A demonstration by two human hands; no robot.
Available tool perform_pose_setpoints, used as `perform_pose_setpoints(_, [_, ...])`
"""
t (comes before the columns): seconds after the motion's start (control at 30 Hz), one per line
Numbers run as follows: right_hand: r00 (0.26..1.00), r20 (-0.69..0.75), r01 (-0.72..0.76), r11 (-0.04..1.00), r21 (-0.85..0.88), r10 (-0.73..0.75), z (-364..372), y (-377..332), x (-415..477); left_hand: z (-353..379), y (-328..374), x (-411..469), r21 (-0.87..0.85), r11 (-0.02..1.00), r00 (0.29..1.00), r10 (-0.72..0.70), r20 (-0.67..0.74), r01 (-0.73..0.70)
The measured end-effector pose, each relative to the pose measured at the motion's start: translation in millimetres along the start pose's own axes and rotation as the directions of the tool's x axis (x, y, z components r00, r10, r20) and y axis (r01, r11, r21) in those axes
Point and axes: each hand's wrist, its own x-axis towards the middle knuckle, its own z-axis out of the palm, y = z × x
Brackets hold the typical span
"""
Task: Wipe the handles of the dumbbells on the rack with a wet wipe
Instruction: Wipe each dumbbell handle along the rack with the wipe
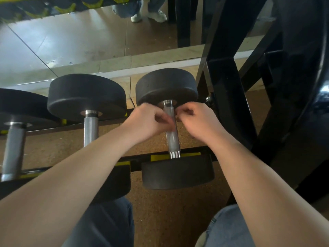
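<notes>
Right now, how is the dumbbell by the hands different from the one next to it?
The right dumbbell has the left hand and right hand at its handle; the middle dumbbell has no hand on it. The middle dumbbell's far weight looks wider than the right dumbbell's. Both lie on the rack with black round weights and silver handles.

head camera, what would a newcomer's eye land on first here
Two hands meet in the middle, the left hand and right hand curled at either side of the knurled handle of the rightmost dumbbell; no wipe shows. Two more dumbbells sit on the rack to its left, and a mirror runs behind them.
</notes>
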Motion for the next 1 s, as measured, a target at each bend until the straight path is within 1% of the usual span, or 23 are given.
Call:
perform_pose_setpoints(0.07, [1.0,0.001,-0.009,1.0,0.01,0.009,0,1,1,5,5,-12,0.22,0.972,0.976,0.029,0.216,-0.078])
perform_pose_setpoints(0.1, [1.0,0.005,-0.012,1.0,0.007,0.012,1,1,1,10,7,-16,0.266,0.957,0.966,0.044,0.255,-0.114])
perform_pose_setpoints(0.13, [1.0,0.006,-0.013,1.0,0.0,0.013,2,1,2,14,8,-18,0.267,0.955,0.972,0.07,0.224,-0.13])
perform_pose_setpoints(0.17, [1.0,0.005,-0.01,1.0,-0.007,0.01,2,1,1,15,9,-18,0.232,0.966,0.989,0.088,0.122,-0.114])
perform_pose_setpoints(0.2, [1.0,0.004,-0.005,1.0,-0.01,0.005,2,1,1,14,8,-14,0.187,0.979,0.995,0.092,-0.024,-0.086])
perform_pose_setpoints(0.23, [1.0,0.002,0.0,1.0,-0.008,0.0,2,1,0,12,8,-8,0.138,0.988,0.982,0.094,-0.162,-0.072])
perform_pose_setpoints(0.27, [1.0,-0.002,0.004,1.0,-0.001,-0.004,1,1,-1,9,7,-2,0.089,0.994,0.961,0.088,-0.261,-0.066])
perform_pose_setpoints(0.3, [1.0,-0.008,0.006,1.0,0.004,-0.006,0,1,-2,7,7,2,0.042,0.997,0.949,0.07,-0.307,-0.06])
perform_pose_setpoints(0.33, [1.0,-0.013,0.009,1.0,0.005,-0.009,-1,0,-3,6,6,3,0.02,0.999,0.952,0.054,-0.302,-0.051])
perform_pose_setpoints(0.37, [1.0,-0.016,0.012,1.0,0.002,-0.012,-2,0,-3,6,6,2,0.038,0.998,0.967,0.056,-0.247,-0.048])
perform_pose_setpoints(0.43, [1.0,-0.013,0.019,1.0,-0.01,-0.019,-3,-1,-4,8,6,-7,0.136,0.989,0.996,0.071,-0.045,-0.065])
perform_pose_setpoints(0.5, [1.0,-0.004,0.019,1.0,-0.022,-0.02,-4,-1,-6,12,4,-19,0.196,0.977,0.991,0.063,0.122,-0.086])
perform_pose_setpoints(0.53, [1.0,-0.009,0.026,0.999,-0.027,-0.026,-5,-3,-7,14,2,-23,0.2,0.975,0.986,0.069,0.152,-0.1])
perform_pose_setpoints(0.57, [0.999,-0.024,0.041,0.999,-0.031,-0.042,-6,-5,-9,16,-1,-25,0.189,0.975,0.987,0.088,0.134,-0.113])
perform_pose_setpoints(0.6, [0.997,-0.043,0.07,0.997,-0.027,-0.071,-7,-7,-10,17,-4,-26,0.17,0.977,0.99,0.115,0.078,-0.126])
perform_pose_setpoints(0.67, [0.989,-0.028,0.148,0.989,-0.01,-0.149,-10,-9,-13,20,-7,-23,0.061,0.992,0.988,0.116,-0.1,-0.11])
perform_pose_setpoints(0.7, [0.983,0.023,0.184,0.983,-0.014,-0.184,-10,-10,-15,20,-9,-20,-0.047,0.996,0.981,0.069,-0.182,-0.079])
perform_pose_setpoints(0.73, [0.973,0.083,0.218,0.975,-0.043,-0.214,-10,-10,-17,20,-11,-17,-0.171,0.984,0.973,0.006,-0.229,-0.047])
perform_pose_setpoints(0.77, [0.96,0.126,0.262,0.959,-0.103,-0.249,-9,-9,-17,20,-12,-15,-0.284,0.959,0.97,-0.055,-0.237,-0.015])
perform_pose_setpoints(0.83, [0.938,0.135,0.343,0.908,-0.241,-0.318,-5,-4,-16,21,-11,-15,-0.469,0.882,0.972,-0.138,-0.192,0.032])
perform_pose_setpoints(0.87, [0.939,0.115,0.344,0.898,-0.275,-0.324,-4,-3,-15,22,-10,-16,-0.56,0.828,0.971,-0.167,-0.17,0.044])
perform_pose_setpoints(0.93, [0.958,0.061,0.287,0.919,-0.27,-0.281,-4,-3,-15,21,-10,-17,-0.699,0.713,0.961,-0.231,-0.153,0.06])
perform_pose_setpoints(1.0, [0.973,0.036,0.229,0.94,-0.253,-0.227,-6,-4,-16,18,-13,-15,-0.733,0.674,0.942,-0.296,-0.157,0.089])
